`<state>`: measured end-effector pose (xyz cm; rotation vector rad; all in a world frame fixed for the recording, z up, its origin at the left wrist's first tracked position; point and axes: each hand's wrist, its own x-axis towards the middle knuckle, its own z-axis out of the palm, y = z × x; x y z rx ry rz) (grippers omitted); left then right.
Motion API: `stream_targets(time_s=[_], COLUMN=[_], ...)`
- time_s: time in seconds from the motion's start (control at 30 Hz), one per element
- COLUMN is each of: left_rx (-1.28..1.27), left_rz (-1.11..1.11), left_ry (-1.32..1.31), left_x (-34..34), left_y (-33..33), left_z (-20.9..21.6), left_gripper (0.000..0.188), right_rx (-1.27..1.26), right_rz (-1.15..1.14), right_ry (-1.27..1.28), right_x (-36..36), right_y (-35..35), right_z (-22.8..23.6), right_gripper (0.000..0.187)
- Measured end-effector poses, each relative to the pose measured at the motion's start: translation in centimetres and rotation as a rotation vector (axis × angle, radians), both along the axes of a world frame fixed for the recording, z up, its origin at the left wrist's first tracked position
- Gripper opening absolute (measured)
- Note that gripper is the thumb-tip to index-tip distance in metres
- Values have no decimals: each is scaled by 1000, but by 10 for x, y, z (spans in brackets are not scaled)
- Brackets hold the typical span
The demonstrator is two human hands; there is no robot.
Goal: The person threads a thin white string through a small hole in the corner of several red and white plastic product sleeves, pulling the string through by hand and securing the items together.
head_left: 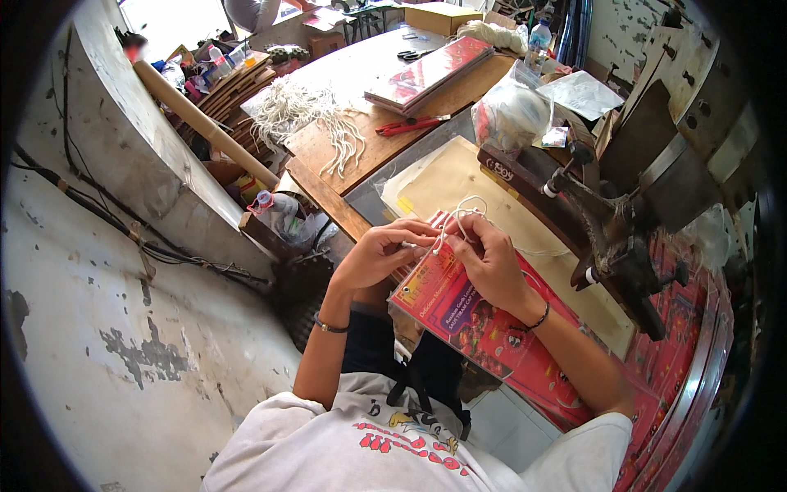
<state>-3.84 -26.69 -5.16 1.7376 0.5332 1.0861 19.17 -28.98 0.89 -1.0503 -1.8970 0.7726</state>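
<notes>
A red printed plastic sheet (463, 316), with what look like more sheets under it, lies slanted over my lap and the table's near edge. A thin white cord (471, 199) loops up from its top edge. My right hand (490, 261) is closed, thumb and fingers pinching the cord. Close beside it, my left hand (385, 252) has its fingers bent together at the sheet's top edge, by the cord. Whether the left fingertips also grip the cord is hard to see.
Many loose white cords (303, 115) lie on the wooden table. Behind them are a stack of packaged red sheets (430, 74), red-handled cutter (410, 125) and black scissors (416, 55). A dark metal machine (607, 221) stands close on the right, above more red sheets (668, 353).
</notes>
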Motion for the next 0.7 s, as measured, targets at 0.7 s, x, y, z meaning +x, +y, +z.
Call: stream_targets(time_s=[0.7], left_rx=[-159], left_rz=[244], left_ry=[-171], left_x=[19], left_y=[-17], left_z=[-2], left_gripper=[8], right_rx=[165], right_rz=[87], right_ry=[-300], right_x=[2], right_y=[-6], right_z=[7], right_gripper=[40])
